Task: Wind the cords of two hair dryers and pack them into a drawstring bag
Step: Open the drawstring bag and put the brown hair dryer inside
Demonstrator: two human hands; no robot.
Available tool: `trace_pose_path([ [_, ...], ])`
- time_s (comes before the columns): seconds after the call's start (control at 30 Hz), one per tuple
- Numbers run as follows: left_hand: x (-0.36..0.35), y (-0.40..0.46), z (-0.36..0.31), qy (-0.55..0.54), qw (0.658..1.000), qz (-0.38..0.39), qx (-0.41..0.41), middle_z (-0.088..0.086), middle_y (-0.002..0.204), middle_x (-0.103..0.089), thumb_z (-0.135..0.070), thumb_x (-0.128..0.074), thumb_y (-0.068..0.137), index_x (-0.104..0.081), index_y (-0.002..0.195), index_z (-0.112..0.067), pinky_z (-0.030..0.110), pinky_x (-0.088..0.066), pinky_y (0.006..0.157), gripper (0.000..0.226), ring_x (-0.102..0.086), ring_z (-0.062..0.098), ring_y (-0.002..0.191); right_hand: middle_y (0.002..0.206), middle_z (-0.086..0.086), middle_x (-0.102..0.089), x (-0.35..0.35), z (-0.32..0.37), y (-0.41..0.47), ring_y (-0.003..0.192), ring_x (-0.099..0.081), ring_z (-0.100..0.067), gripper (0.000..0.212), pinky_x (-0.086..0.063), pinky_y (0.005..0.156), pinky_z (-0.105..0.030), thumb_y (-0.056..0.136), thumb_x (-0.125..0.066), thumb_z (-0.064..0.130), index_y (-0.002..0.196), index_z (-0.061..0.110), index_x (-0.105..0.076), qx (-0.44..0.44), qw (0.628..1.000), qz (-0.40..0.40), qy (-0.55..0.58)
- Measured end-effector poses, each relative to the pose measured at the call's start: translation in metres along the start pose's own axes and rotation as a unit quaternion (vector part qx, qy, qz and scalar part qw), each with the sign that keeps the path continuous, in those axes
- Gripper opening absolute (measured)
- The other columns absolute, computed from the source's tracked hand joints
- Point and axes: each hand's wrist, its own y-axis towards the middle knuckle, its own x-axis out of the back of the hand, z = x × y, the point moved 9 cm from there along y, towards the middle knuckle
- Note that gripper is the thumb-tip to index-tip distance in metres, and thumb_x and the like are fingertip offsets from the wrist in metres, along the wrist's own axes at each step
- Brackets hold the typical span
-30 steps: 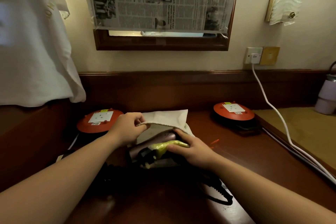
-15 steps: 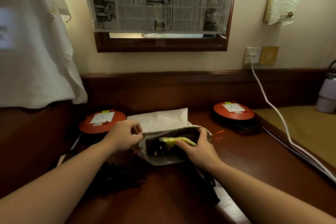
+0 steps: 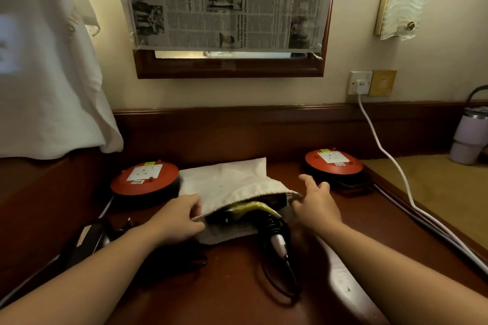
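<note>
Packing stage, items listed left to right across the surface [image 3: 237,298].

Second hair dryer [image 3: 87,243]: dark body near the left edge, its cord loose beside it; not yet bagged, and whether it is wound cannot be told.

Left hand [image 3: 177,219]: fingers curled, pinching the near left lip of the drawstring bag [image 3: 227,185] and holding its mouth open.

Drawstring bag: pale cloth, lying flat mid-surface between two red socket reels [image 3: 144,178], closed end toward the back edge.

First hair dryer [image 3: 250,210]: partly inside the bag mouth, a yellow-green band showing; its handle and coiled cord [image 3: 280,266] trail out toward the near edge.

Right hand [image 3: 317,203]: at the right lip of the mouth, lower fingers hooking the hem, index finger lifted and spread.

Handling note: keep both lips held apart and raised, likely drawing the cloth toward the near edge over the handle; tuck the trailing cord in before closing, or it may snag the drawstring.
</note>
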Motion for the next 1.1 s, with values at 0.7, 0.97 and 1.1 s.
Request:
trace_pose_path([
  [0.7, -0.004, -0.004, 0.033, 0.159, 0.980, 0.047, 0.114, 0.001, 0.085, -0.070, -0.041, -0.060, 0.095, -0.065, 0.078, -0.024, 0.041, -0.057, 0.078, 0.024, -0.069, 0.019, 0.082, 0.169, 0.011, 0.016, -0.019, 0.011, -0.083, 0.154, 0.007, -0.011, 0.168, -0.010, 0.122, -0.028, 0.047, -0.094, 0.069, 0.156, 0.038, 0.029, 0.227, 0.915, 0.314, -0.112],
  [0.97, -0.014, -0.005, 0.040, 0.130, 0.974, 0.118, 0.140, -0.001, 0.079, -0.066, -0.040, -0.067, 0.084, -0.067, 0.080, -0.015, 0.035, -0.048, 0.066, 0.025, -0.064, 0.018, 0.074, 0.172, -0.001, 0.017, -0.011, 0.015, -0.085, 0.159, 0.010, -0.022, 0.160, -0.010, 0.126, -0.033, 0.052, -0.075, 0.089, 0.159, 0.027, 0.026, 0.253, 0.922, 0.232, -0.178],
  [1.1, 0.000, 0.001, 0.032, 0.097, 0.983, 0.095, 0.125, 0.001, 0.071, -0.064, -0.038, -0.064, 0.081, -0.065, 0.071, -0.017, 0.032, -0.042, 0.061, 0.023, -0.059, 0.017, 0.064, 0.162, -0.003, -0.030, 0.009, 0.027, -0.068, 0.146, -0.036, -0.022, 0.133, -0.034, 0.114, -0.027, 0.066, -0.061, 0.091, 0.165, 0.015, -0.012, 0.286, 0.931, 0.125, -0.191],
])
